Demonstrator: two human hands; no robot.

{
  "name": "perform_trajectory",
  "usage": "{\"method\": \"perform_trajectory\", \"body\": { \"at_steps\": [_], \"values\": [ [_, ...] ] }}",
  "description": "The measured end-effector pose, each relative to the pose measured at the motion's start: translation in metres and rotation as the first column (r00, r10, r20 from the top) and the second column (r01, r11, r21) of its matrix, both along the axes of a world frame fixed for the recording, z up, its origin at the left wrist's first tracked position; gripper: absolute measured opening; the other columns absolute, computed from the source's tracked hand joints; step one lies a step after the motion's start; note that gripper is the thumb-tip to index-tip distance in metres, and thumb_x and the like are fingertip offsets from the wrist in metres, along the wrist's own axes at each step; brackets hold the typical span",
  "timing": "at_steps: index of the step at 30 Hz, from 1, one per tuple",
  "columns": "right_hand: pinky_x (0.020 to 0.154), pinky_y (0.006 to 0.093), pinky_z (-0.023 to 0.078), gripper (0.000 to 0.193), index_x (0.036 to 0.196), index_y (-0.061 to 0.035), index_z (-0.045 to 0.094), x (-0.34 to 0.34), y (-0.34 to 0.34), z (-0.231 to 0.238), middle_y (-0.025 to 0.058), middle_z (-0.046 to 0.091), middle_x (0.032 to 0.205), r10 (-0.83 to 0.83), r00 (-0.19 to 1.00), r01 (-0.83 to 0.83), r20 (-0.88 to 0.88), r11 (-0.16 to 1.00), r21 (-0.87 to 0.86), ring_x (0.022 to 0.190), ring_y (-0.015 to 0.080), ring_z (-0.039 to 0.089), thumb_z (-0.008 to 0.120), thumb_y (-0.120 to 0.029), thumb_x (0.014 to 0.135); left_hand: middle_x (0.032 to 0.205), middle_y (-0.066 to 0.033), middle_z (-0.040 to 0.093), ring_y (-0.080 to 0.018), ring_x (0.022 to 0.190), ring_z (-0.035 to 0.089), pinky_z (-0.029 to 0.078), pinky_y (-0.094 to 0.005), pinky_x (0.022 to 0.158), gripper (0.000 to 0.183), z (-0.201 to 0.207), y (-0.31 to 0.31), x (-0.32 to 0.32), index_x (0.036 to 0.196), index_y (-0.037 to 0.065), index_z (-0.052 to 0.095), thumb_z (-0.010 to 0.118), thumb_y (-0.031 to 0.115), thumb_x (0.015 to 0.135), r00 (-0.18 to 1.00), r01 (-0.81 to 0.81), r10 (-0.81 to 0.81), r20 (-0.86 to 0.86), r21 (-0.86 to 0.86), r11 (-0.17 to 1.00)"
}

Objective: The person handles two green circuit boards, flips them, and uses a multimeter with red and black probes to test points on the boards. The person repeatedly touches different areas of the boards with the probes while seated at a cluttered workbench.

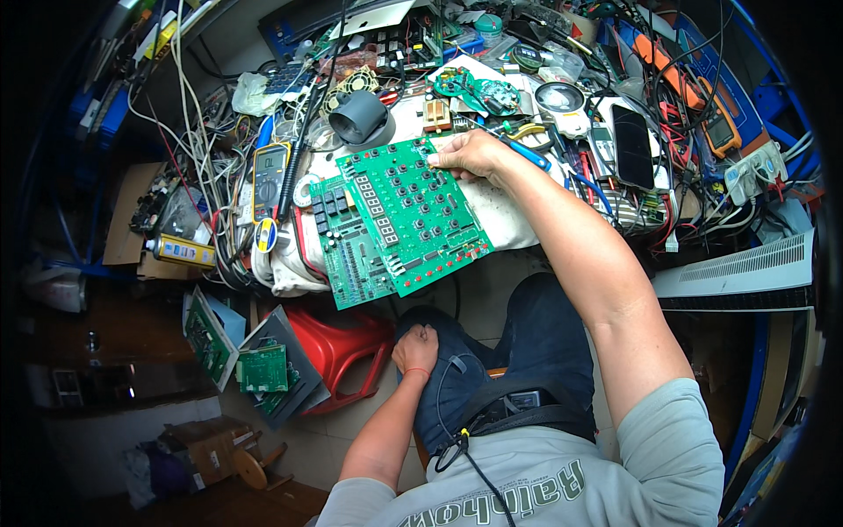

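Green circuit board (417, 233), cluttered workbench (499, 215), red stool (349, 338), tiled floor (486, 297).

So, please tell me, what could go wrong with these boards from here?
The display board, pinched near one corner by the right hand, might tip or slip, as it seems to overhang the front edge of the white cloth. It also overlaps another green board, so their parts might scrape.
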State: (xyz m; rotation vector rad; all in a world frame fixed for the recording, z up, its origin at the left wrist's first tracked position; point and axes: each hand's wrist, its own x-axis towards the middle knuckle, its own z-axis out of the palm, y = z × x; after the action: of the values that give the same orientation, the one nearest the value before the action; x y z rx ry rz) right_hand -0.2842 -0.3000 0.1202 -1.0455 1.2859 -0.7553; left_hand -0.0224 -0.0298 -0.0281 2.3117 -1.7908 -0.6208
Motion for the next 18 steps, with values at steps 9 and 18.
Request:
{"method": "perform_trajectory", "body": {
  "at_steps": [9, 18],
  "values": [
    [0.058, 0.0193, 0.051, 0.018, 0.1, -0.0055, 0.075, -0.01, 0.007, 0.006, -0.0018, 0.069, 0.08, 0.08, 0.997, -0.08, -0.008, 0.997, -0.019, 0.065, 0.0045, 0.06, 0.076, -0.022, 0.092, 0.077, -0.0146, 0.069, -0.0399, 0.077, 0.066, 0.05, -0.0518, 0.066, 0.034, 0.0, 0.0, 0.0, 0.072, 0.01, 0.063, 0.058, 0.038, 0.091, 1.0, 0.004, -0.004, 0.007, -0.003, 1.0],
    [0.058, 0.0229, 0.048, 0.019, 0.097, -0.0023, 0.076, -0.005, 0.011, -0.003, -0.0005, 0.066, 0.073, 0.05, 0.998, -0.053, -0.032, 0.992, -0.113, 0.061, 0.007, 0.056, 0.075, -0.021, 0.092, 0.078, -0.0147, 0.069, -0.0397, 0.077, 0.067, 0.05, -0.0514, 0.067, 0.034, 0.001, 0.0, -0.001, 0.073, 0.01, 0.064, 0.058, 0.039, 0.09, 1.0, -0.005, 0.005, 0.005, 0.008, 1.0]
  ]
}}
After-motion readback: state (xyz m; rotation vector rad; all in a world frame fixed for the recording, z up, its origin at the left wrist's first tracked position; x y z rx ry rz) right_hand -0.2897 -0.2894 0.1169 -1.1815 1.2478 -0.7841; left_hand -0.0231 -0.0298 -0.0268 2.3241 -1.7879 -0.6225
